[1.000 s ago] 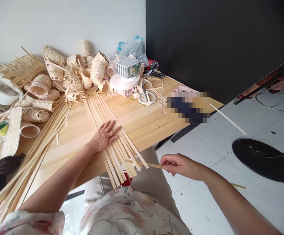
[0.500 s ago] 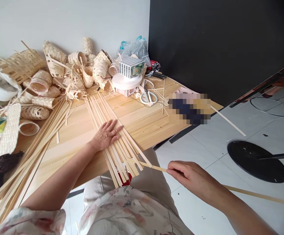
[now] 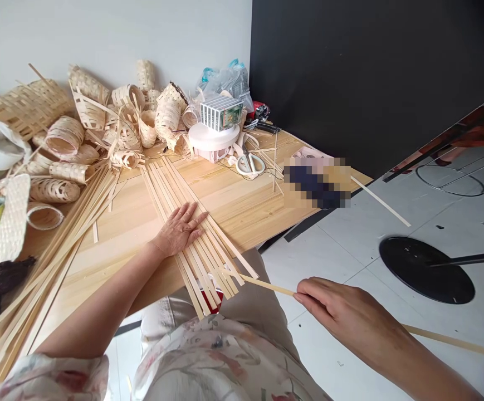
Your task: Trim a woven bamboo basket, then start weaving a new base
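Note:
My left hand (image 3: 179, 228) lies flat, fingers spread, on a fan of pale bamboo strips (image 3: 170, 184) laid side by side on the wooden table (image 3: 242, 209). The strips' near ends hang over the table's front edge above my lap. My right hand (image 3: 336, 309) is closed in a pinch on a single long bamboo strip (image 3: 262, 285). That strip's tip touches the near ends of the fan, and its other end runs out behind my wrist over the floor.
Many small woven bamboo baskets (image 3: 64, 136) are heaped at the back left. A loose bundle of strips (image 3: 58, 250) runs along the left. A white round box (image 3: 214, 139), scissors (image 3: 250, 162) and a plastic bag (image 3: 225, 81) stand at the back. A black round stand base (image 3: 425, 270) sits on the floor.
My right hand has slid back along the single strip, to the right and toward me, so more of the strip shows in front of it. My left hand has stayed pressed on the strips.

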Demonstrator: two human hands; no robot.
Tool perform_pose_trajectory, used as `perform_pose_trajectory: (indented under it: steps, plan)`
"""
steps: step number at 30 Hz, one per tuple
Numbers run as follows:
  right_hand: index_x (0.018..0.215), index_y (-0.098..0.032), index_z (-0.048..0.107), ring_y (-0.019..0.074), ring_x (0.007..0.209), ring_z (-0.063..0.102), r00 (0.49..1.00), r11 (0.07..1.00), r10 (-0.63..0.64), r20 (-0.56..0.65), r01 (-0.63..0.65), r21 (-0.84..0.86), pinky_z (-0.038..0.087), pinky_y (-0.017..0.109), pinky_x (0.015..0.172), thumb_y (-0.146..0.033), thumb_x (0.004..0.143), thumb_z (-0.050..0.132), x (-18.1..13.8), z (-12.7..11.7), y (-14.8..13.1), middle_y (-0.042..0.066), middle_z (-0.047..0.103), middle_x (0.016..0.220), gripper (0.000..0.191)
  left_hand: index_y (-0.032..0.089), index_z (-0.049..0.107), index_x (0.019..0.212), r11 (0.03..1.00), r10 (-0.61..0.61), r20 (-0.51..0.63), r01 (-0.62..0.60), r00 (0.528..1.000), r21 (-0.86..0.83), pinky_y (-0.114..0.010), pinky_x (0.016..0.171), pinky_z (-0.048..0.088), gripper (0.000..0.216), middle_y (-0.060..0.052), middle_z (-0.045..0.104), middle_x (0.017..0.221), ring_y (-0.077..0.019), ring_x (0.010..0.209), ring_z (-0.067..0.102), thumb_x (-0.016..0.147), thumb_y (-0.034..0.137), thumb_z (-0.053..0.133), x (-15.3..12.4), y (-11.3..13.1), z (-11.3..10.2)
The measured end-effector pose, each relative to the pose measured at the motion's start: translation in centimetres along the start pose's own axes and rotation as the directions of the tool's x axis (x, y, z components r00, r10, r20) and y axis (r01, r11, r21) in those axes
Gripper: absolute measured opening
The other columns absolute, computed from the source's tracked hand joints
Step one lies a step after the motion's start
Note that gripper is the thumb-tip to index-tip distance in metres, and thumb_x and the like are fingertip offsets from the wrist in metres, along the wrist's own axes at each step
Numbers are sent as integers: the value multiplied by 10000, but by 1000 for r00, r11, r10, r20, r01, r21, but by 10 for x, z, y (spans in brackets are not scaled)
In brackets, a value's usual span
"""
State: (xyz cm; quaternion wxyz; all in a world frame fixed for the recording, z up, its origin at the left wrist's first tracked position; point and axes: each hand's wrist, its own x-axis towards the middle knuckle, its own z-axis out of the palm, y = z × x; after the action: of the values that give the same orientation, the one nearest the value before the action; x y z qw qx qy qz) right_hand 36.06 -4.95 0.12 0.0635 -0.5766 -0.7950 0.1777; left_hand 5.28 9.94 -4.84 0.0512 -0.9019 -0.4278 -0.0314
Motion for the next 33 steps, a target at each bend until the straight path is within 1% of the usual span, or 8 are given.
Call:
perform_pose_trajectory:
  steps: [6, 10, 14, 18, 21, 24, 29, 33]
  plan:
    - [655, -232, 485, 125, 454, 485, 995, 992, -78, -57, 72, -102, 270, 261, 431, -279, 866, 296, -2, 1, 0, -15, 542, 589, 286, 268, 292, 1353, 1000, -10, 3, 10, 1000, -1, -439, 1039, 217, 487, -88, 227, 1440, -294, 1315, 176, 897, 439, 317, 0, 1, -1]
    - [625, -233, 467, 125, 417, 454, 995, 992, -73, -61, 67, -106, 240, 274, 423, -276, 841, 318, -2, -3, -4, -6, 522, 549, 267, 267, 295, 1353, 1000, -13, 0, 13, 1000, 1, -437, 1037, 219, 485, -88, 229, 1439, -291, 1315, 178, 898, 434, 318, 0, 1, -1]
    - [614, -232, 454, 129, 421, 448, 998, 995, -50, -33, 47, -83, 233, 278, 433, -278, 825, 323, -2, -6, -7, 1, 523, 547, 253, 267, 296, 1352, 1000, -13, 4, 13, 1000, 10, -428, 1038, 217, 481, -81, 237, 1437, -282, 1317, 180, 900, 430, 315, 0, 2, -1]
    - [589, -227, 414, 132, 439, 429, 998, 999, -10, 57, 13, -50, 228, 272, 446, -278, 816, 331, 1, -7, -10, -4, 506, 540, 248, 272, 283, 1356, 1000, -14, 8, 14, 1000, 0, -426, 1041, 208, 488, -77, 229, 1441, -282, 1319, 168, 900, 443, 302, 0, 2, -2]
    - [555, -212, 344, 126, 454, 390, 989, 999, 40, 145, -43, 20, 226, 261, 445, -288, 814, 341, 8, -9, -10, -12, 462, 522, 270, 278, 276, 1358, 1000, -17, 22, 17, 1000, -2, -435, 1039, 211, 502, -80, 219, 1444, -295, 1316, 172, 892, 462, 308, 0, 2, -3]
    - [548, -204, 309, 121, 478, 352, 971, 982, 79, 227, -115, 152, 225, 247, 436, -306, 815, 349, 19, -11, -4, -20, 406, 522, 289, 271, 272, 1360, 1000, -14, 39, 14, 999, -2, -444, 1035, 214, 527, -96, 212, 1444, -310, 1312, 176, 880, 483, 326, 1, 1, -3]
    - [561, -202, 388, 103, 474, 320, 922, 899, 23, 386, -188, 396, 229, 230, 423, -353, 796, 403, 37, -8, 14, -38, 338, 514, 279, 270, 261, 1364, 1000, -12, 43, 13, 999, -13, -449, 1036, 212, 551, -95, 205, 1446, -306, 1314, 173, 870, 507, 326, 1, 1, -3]
    - [596, -201, 429, 98, 475, 353, 899, 840, -1, 437, -237, 489, 268, 219, 438, -379, 790, 420, 48, -1, 29, -47, 357, 506, 264, 262, 269, 1362, 1000, -7, 42, 8, 999, -4, -439, 1041, 204, 551, -97, 209, 1444, -298, 1317, 168, 871, 505, 325, 1, 1, -3]
